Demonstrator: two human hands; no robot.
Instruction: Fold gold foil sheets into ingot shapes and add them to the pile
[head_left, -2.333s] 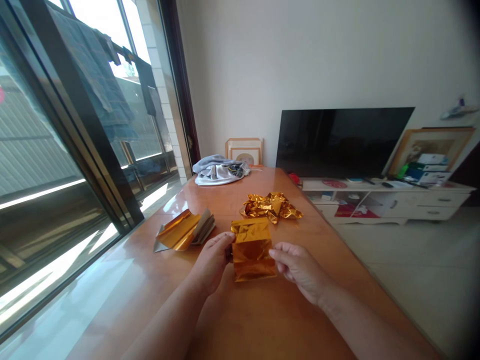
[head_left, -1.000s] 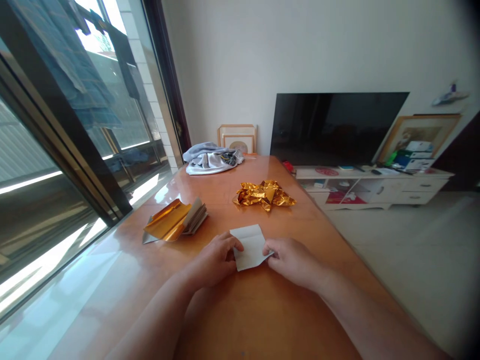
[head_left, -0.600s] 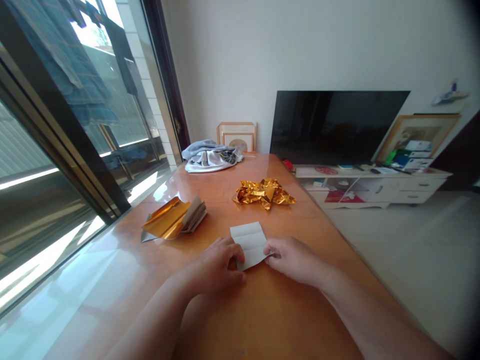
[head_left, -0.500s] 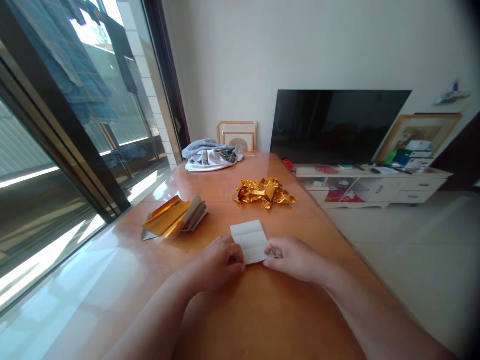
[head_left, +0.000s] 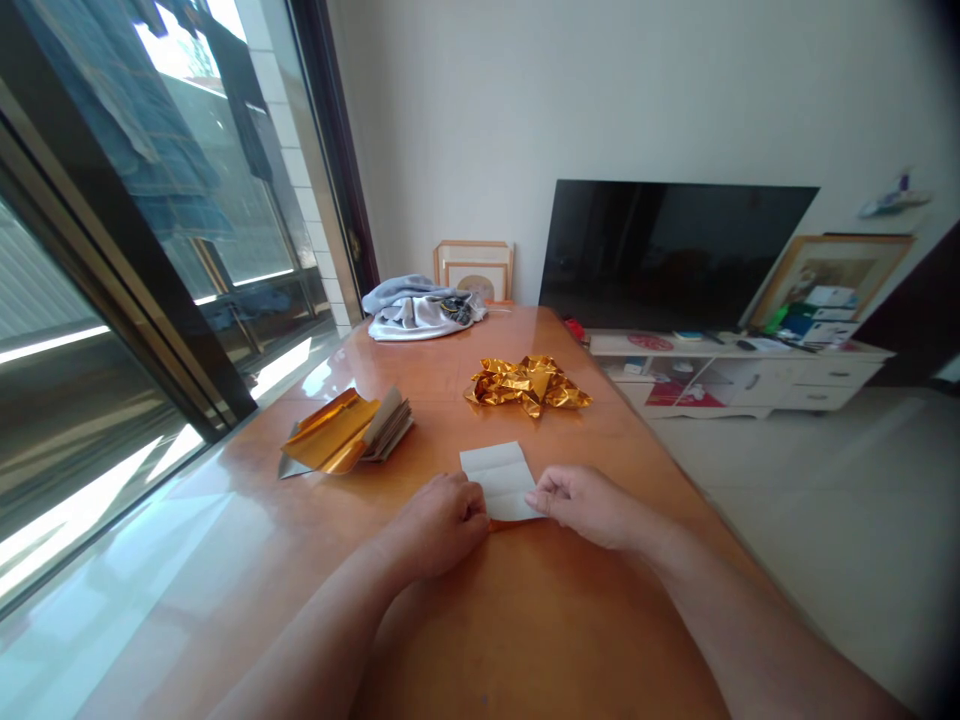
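At 12 o'clock, right at the near edge of the view, the left hand (head_left: 439,525) and right hand (head_left: 581,505) meet at a folded sheet of foil paper (head_left: 499,480), which lies flat on the orange wooden counter (head_left: 525,625), white side up. Since the last moments the sheet has been drawn closer and its near edge has dropped against the counter, where a thin gold strip now shows. The left fingers (head_left: 469,510) are curled and pressed together over the sheet's lower left corner. The right fingers (head_left: 544,482) are held close together, reaching the right edge; whether either hand pinches the paper I cannot tell.

Farther out at 11 o'clock, a gold foil sheet (head_left: 326,432) lies against a small fanned paper booklet (head_left: 390,425). At 12 o'clock sits a crumpled gold foil heap (head_left: 527,385), and beyond it, at 11 o'clock, a folded grey-white garment (head_left: 420,312). A black television (head_left: 675,255) stands at 1 o'clock, at the far end.
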